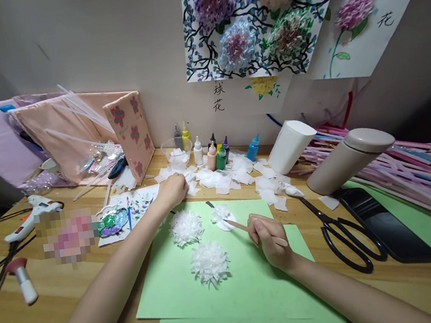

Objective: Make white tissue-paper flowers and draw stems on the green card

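Observation:
My right hand (270,239) is closed around a pale pointed wooden stick (239,226). The stick's tip is at a small round white base (227,223), which carries a partial cluster of white paper petals (219,214). My left hand (173,190) reaches to the far edge of the green sheet (165,291), its fingers curled among loose white paper squares (218,178). What those fingers hold, if anything, is hidden. Two fuller white paper flowers, one behind (186,227) and one nearer (209,262), lie on the green sheet between my arms.
Several paint bottles (221,158) and a clear bowl (177,148) stand at the back. On the right are black-handled scissors (342,234), a phone (387,225), a tumbler (347,159) and pipe cleaners (421,170). A glue gun (33,216) and paint palette (112,220) lie left.

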A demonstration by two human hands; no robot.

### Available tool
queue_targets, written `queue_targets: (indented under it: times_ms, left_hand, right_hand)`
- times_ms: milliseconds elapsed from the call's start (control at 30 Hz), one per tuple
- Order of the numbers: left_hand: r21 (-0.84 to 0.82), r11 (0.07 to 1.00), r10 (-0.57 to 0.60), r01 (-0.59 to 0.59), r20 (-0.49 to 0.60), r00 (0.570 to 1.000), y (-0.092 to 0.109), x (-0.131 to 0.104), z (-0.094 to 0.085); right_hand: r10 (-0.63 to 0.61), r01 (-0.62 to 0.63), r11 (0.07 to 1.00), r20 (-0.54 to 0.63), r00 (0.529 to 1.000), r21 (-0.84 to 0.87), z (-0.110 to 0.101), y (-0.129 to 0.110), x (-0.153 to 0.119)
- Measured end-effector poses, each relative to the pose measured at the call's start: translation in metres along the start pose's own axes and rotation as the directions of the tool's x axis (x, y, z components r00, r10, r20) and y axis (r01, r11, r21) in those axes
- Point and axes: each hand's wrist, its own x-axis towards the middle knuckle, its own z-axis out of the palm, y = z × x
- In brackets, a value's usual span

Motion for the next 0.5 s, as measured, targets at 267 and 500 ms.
queue_targets:
  times_ms: [267,500]
  left_hand:
    - [-0.220,0.974,0.025,-0.050,-0.113,0.993,-0.005,-0.001,-0.025]
    - [-0.699,0.672,0.212,-0.246,-0.137,0.968,0.017,-0.016,-0.051]
  right_hand:
    - [-0.008,0.008,1.000,-0.005,1.000,0.010,0.001,0.000,0.001]
    - [0.065,-0.063,0.998,-0.100,0.993,0.023,0.003,0.003,0.004]
